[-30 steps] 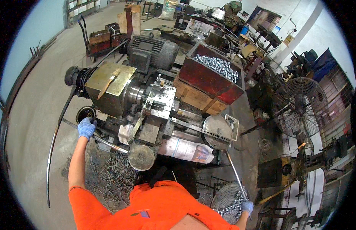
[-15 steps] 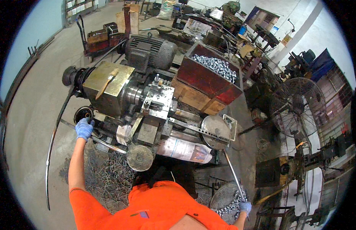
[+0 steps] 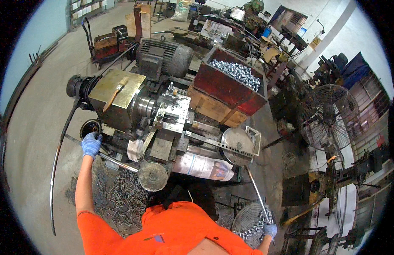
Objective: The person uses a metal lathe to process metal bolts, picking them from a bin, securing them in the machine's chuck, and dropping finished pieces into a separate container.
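Note:
My left hand (image 3: 91, 144), in a light blue glove, is closed at the dark round opening (image 3: 90, 127) on the near left of a lathe-like machine (image 3: 120, 106). What its curled fingers hold is hidden. A shiny metal bar (image 3: 119, 162) runs from beside that hand toward a round metal disc (image 3: 153, 176). At the lower right my right hand (image 3: 270, 230), also gloved, grips the lower end of a long steel lever (image 3: 257, 191). The lever slants up toward a larger disc (image 3: 237, 145). Beneath that hand lies a round perforated basket (image 3: 243, 219) with small metal parts in it.
A dark red box (image 3: 226, 87) of shiny metal parts stands on wood behind the machine, beside a motor (image 3: 163, 59). A brush (image 3: 114, 97) lies on the brass-coloured cover. Metal shavings (image 3: 122, 193) cover the floor lower left. A caged fan (image 3: 328, 117) stands right.
The view has shifted slightly, so the machine sits a little further left. My left hand stays at the dark opening and my right hand keeps its hold on the lever.

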A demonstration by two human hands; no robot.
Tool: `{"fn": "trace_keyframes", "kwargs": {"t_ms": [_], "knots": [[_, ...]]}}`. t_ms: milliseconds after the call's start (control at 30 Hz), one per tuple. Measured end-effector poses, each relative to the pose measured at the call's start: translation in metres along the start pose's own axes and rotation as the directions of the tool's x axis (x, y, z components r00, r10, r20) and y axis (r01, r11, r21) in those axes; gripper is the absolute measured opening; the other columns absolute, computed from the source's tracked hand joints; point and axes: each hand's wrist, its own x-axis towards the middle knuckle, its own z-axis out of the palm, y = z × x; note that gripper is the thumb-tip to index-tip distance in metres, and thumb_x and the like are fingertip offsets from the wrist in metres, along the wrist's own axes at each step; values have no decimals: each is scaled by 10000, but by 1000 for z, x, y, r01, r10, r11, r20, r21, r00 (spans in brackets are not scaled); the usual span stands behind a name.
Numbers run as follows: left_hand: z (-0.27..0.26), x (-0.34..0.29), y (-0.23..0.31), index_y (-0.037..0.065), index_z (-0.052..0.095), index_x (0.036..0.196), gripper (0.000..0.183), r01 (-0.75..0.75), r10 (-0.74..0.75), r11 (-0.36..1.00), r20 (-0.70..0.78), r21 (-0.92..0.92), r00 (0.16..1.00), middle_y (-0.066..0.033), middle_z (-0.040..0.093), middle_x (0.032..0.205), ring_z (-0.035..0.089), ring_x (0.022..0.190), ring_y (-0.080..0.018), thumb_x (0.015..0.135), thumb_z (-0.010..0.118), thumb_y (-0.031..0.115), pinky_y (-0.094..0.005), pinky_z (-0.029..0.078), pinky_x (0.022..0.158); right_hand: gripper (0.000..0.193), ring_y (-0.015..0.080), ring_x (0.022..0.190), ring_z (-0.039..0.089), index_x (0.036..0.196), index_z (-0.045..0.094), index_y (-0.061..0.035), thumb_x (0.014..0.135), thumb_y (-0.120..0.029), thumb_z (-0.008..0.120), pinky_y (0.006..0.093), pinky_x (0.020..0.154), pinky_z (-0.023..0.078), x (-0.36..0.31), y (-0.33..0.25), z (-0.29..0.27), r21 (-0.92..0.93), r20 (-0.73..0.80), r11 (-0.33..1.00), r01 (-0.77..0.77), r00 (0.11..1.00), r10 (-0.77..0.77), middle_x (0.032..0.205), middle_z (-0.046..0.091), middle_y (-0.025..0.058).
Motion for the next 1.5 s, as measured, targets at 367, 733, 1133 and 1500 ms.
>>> {"fn": "trace_keyframes", "kwargs": {"t_ms": [367,733,1133,1500], "knots": [[0,1,-1,109,676,927,273,20,-20,1000,32,3,999,-140,646,901,608,862,-309,779,619,332,-397,474,760,359,356,856,621,835,648,-17,683,-341,666,415,757,493,-22,-10,-12,17,-50,1000,-8,999,9,880,639,217],[-3,2,3,95,676,950,292,29,-28,1000,32,-1,999,-150,647,912,610,862,-316,782,618,327,-397,475,769,336,382,892,599,834,652,-1,644,-278,654,432,781,481,-20,-6,-6,70,-21,997,-11,1000,12,906,621,244],[0,4,2,100,675,940,280,-4,4,1000,24,2,1000,-155,647,875,612,825,-329,782,619,325,-405,476,739,338,376,877,602,815,662,3,633,-279,696,404,786,480,-29,-4,-4,170,-96,984,50,995,-34,871,624,251],[2,3,-2,103,675,911,272,-7,7,1000,10,-29,1000,-147,651,837,619,787,-321,787,613,337,-404,478,698,365,379,919,595,906,641,-1,674,-281,666,416,814,471,-33,-11,-13,52,39,997,-48,998,46,953,615,244]]}}
